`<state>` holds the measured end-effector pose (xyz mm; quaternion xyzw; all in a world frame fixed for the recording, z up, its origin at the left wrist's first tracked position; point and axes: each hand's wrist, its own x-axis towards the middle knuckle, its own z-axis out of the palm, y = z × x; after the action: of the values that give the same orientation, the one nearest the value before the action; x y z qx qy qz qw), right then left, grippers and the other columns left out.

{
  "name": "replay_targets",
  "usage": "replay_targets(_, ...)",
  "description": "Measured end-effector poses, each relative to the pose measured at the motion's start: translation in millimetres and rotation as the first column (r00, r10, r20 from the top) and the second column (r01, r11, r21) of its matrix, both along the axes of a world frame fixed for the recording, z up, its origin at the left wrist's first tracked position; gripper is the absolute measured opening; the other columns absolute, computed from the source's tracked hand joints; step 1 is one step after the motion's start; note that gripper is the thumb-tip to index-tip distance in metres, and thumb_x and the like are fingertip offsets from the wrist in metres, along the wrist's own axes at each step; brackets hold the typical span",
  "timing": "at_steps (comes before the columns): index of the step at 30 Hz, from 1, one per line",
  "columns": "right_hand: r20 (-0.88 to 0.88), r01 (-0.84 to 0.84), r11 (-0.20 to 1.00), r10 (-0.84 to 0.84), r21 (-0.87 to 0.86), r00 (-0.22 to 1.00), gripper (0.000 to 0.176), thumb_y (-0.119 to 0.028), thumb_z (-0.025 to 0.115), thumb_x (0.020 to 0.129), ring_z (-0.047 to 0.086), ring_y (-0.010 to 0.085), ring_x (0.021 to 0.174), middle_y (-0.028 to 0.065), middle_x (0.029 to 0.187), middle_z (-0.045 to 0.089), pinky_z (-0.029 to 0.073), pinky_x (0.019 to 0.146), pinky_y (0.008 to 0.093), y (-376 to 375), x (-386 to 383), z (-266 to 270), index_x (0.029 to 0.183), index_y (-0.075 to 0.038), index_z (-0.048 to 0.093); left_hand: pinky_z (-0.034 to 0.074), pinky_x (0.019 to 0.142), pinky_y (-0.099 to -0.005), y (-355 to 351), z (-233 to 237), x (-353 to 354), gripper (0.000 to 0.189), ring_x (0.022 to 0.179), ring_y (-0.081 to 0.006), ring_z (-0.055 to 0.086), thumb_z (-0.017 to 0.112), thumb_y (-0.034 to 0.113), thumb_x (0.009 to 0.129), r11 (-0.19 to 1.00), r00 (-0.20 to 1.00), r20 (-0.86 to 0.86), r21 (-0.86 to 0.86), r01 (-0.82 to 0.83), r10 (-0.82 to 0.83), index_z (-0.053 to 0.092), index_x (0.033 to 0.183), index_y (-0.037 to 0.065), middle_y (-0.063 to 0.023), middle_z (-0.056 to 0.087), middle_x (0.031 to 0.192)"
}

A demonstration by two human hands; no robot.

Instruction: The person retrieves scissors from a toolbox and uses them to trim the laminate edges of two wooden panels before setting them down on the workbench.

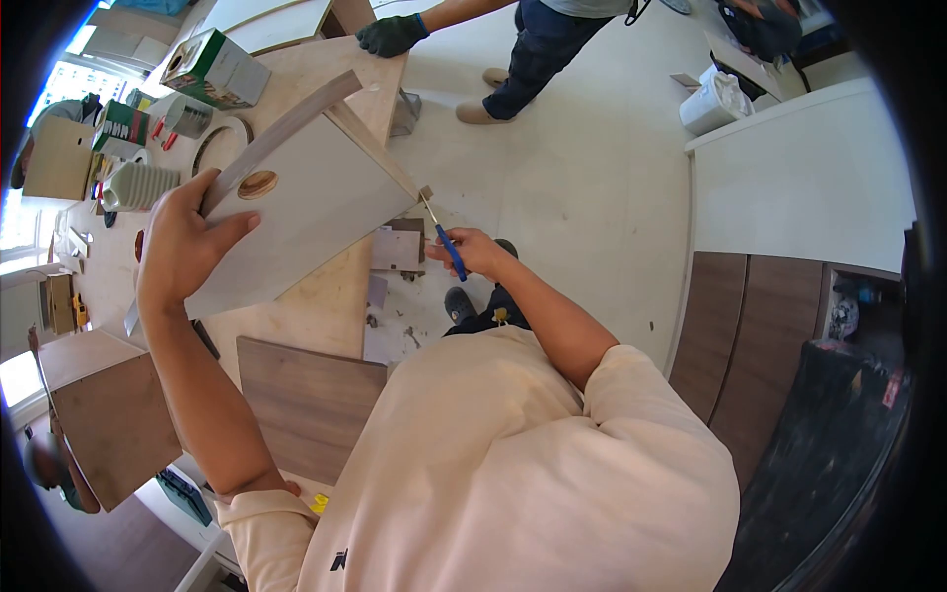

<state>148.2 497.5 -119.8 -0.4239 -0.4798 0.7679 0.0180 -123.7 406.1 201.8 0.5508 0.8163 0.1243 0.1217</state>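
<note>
The left hand point(182, 252) clamps the near-left end of a pale panel point(306, 212), thumb across its face. The panel is held tilted above the table point(316, 306), and its long axis runs toward the table's right edge. The right hand point(473, 252) is closed around a blue-handled tool point(446, 242). The tool's axis slants up-left, with the tip at the panel's right corner, beyond the table's edge. With only one hand steadying the panel, it could pivot, and the tip might skid off the corner.

Left hand point(182, 249) holds panel point(316, 212); right hand point(476, 254), blue-handled tool point(446, 243).
</note>
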Motion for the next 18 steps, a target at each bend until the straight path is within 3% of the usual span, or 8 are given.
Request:
replay_targets(2,-0.005,-0.011,1.000,0.011,0.015,1.000,0.052,-0.046,0.085,0.073,0.056,0.0110,0.055,0.0044,0.071,0.061,0.046,0.049,0.0250,1.4,-1.0,-1.1,0.092,-0.001,0.065,0.047,0.067,-0.0376,0.1,-0.7,-3.0,0.058,0.066,-0.0281,0.060,0.081,0.027,0.066,1.000,1.000,-0.009,-0.027,-0.007,0.007,0.064,0.108,-0.008,-0.0190,0.062,0.075)
replay_targets(5,0.024,-0.062,0.998,0.061,0.024,0.998,0.062,-0.042,0.084,0.076,0.057,0.0130,0.057,0.0055,0.071,0.061,0.045,0.051,0.0256,4.5,-1.7,-1.0,0.113,0.002,0.061,0.047,0.068,-0.0379,0.1,2.1,0.9,0.059,0.068,-0.0279,0.061,0.081,0.027,0.065,0.998,0.999,-0.006,-0.044,-0.043,0.042,0.064,0.109,-0.008,-0.0198,0.063,0.078)
replay_targets(8,0.033,-0.061,0.998,0.060,0.022,0.998,0.063,-0.043,0.084,0.076,0.058,0.0132,0.057,0.0062,0.071,0.061,0.046,0.051,0.0258,4.6,-2.6,-1.5,0.112,0.003,0.061,0.048,0.069,-0.0372,1.6,4.8,2.2,0.058,0.070,-0.0269,0.062,0.081,0.027,0.065,0.995,0.998,0.013,-0.085,-0.052,0.053,0.064,0.109,-0.008,-0.0192,0.064,0.079)
replay_targets(11,-0.002,-0.011,0.997,0.011,0.070,1.000,0.050,-0.047,0.084,0.074,0.057,0.0119,0.052,0.0042,0.065,0.060,0.046,0.048,0.0257,1.7,-2.2,-4.7,0.084,-0.001,0.066,0.048,0.069,-0.0364,0.9,5.4,5.1,0.058,0.070,-0.0262,0.062,0.081,0.026,0.066,0.996,0.999,0.007,-0.069,-0.052,0.053,0.064,0.109,-0.009,-0.0188,0.063,0.078)
replay_targets(18,0.026,-0.035,0.976,0.030,0.217,0.999,0.050,-0.046,0.084,0.074,0.056,0.0122,0.050,0.0050,0.060,0.060,0.046,0.047,0.0279,-3.4,-2.8,-28.0,0.078,0.000,0.065,0.048,0.069,-0.0353,1.5,6.6,6.2,0.059,0.070,-0.0239,0.062,0.081,0.024,0.066,0.996,0.998,0.021,-0.073,-0.056,0.058,0.063,0.111,-0.010,-0.0171,0.065,0.079)
